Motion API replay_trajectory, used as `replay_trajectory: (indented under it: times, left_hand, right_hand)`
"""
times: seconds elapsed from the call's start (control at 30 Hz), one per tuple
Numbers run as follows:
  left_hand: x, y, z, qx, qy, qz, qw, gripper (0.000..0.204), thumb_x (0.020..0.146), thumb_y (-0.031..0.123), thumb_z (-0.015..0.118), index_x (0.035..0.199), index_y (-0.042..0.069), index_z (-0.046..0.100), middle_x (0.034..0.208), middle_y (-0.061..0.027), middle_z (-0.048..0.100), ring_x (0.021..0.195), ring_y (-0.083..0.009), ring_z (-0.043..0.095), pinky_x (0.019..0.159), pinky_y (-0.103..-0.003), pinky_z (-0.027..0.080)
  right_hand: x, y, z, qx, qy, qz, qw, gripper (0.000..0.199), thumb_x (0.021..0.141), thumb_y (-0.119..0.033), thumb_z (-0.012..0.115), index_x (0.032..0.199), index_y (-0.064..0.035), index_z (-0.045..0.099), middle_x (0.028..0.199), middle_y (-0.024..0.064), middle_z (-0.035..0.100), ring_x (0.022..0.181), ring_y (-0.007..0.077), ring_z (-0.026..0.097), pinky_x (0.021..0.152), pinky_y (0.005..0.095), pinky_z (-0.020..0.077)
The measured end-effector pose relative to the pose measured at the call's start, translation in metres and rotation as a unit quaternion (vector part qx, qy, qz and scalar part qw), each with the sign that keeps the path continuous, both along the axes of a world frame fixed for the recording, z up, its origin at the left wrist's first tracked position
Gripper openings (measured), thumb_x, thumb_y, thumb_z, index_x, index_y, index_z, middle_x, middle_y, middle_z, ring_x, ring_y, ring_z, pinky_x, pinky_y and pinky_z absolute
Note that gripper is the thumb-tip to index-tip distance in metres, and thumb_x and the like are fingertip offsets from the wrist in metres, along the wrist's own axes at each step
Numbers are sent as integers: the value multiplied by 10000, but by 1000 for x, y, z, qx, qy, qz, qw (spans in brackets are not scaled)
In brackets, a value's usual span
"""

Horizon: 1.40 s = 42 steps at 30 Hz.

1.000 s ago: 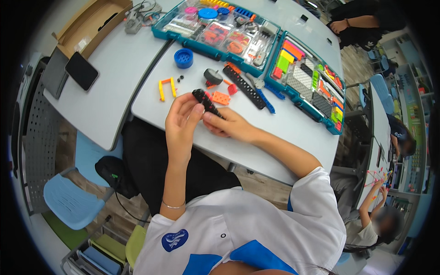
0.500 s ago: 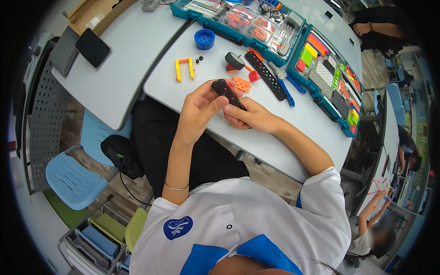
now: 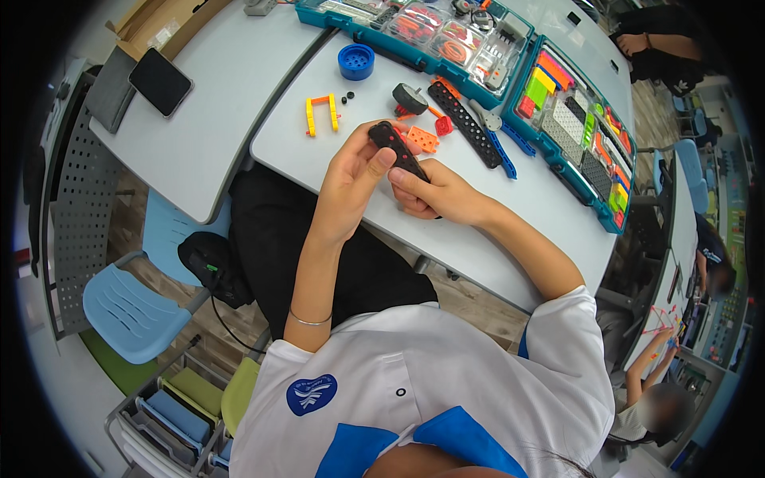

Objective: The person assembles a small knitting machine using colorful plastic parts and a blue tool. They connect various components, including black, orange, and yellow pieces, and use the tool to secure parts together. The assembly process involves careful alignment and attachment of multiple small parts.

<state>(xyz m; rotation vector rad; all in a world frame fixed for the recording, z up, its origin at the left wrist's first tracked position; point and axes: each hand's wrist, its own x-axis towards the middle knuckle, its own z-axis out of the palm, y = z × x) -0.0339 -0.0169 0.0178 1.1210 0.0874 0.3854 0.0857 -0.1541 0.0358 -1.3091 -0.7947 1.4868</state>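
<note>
A short black plate with red pegs in its holes is held in both hands above the table's near edge. My left hand grips its upper left end between thumb and fingers. The thumb and curled fingers of my right hand pinch its lower right end. Just beyond my fingertips lie an orange perforated block, a small red piece and a grey-and-black wheel. A long black perforated plate with blue strips beside it lies farther right.
A yellow-orange frame, two small black bits and a blue wheel hub lie left of the parts. Teal sorting cases full of building pieces line the back and right. A phone rests on the adjoining table. Another person works at far right.
The black plate has tilted slightly in my hands, and its red pegs show more clearly. Both hands keep their grip; the view has shifted a little.
</note>
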Motion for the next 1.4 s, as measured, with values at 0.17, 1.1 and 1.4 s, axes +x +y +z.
replay_trajectory:
  times: [0.17, 1.1, 1.4]
  left_hand:
    - [3, 0, 3, 6, 5, 12, 1000, 449, 1031, 251, 574, 1378, -15, 470, 1168, -177, 634, 1072, -177, 608, 971, -336, 486]
    - [7, -3, -2, 346, 117, 220, 904, 349, 898, -33, 646, 1240, 29, 674, 1151, -131, 675, 990, -189, 675, 870, -313, 520]
    - [15, 2, -10, 405, 119, 230, 877, 254, 900, 7, 671, 1149, 36, 710, 1167, -132, 684, 974, -203, 680, 831, -303, 526]
  right_hand:
    - [-3, 1, 5, -6, -4, -3, 1000, 474, 1062, -457, 463, 722, -128, 431, 599, -55, 352, 499, 54, 325, 440, 246, 255]
    - [10, -5, -3, 19, 188, 141, 972, 503, 1081, -465, 395, 708, -128, 401, 586, -85, 219, 476, 39, 199, 419, 227, 155]
    - [9, -4, 0, 24, 176, 138, 974, 495, 1058, -487, 446, 716, -131, 404, 599, -81, 244, 471, 34, 225, 421, 221, 171]
